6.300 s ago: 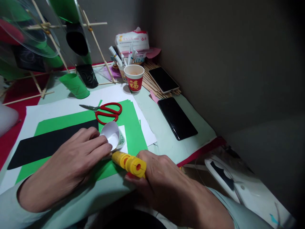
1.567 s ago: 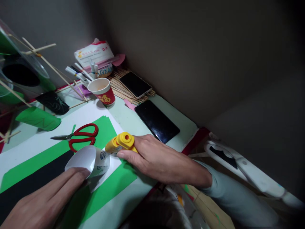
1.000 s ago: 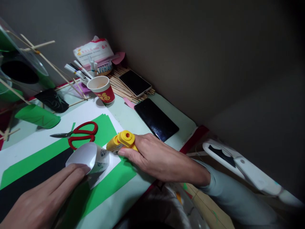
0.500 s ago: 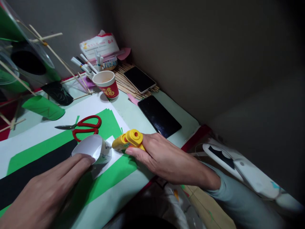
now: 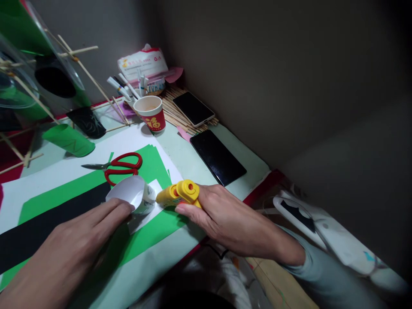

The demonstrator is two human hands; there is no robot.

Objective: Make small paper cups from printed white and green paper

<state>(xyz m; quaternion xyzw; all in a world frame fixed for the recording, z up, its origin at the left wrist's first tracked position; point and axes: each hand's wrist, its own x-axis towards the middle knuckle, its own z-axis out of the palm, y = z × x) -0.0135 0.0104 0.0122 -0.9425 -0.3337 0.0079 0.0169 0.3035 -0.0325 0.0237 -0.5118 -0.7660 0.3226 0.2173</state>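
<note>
Left hand: fingers are being pressed flat on the curled white paper, apparently so the curl is kept from springing open; nothing is being gripped.
Right hand: is being kept clamped round the yellow glue gun, nozzle aimed at the paper's overlapping edge, seemingly for gluing the seam.
Paper: is being held on the green sheet, near the table's front edge.
Scissors: are lying just behind the paper.
Cup, phones: are being kept toward the back right corner.
</note>
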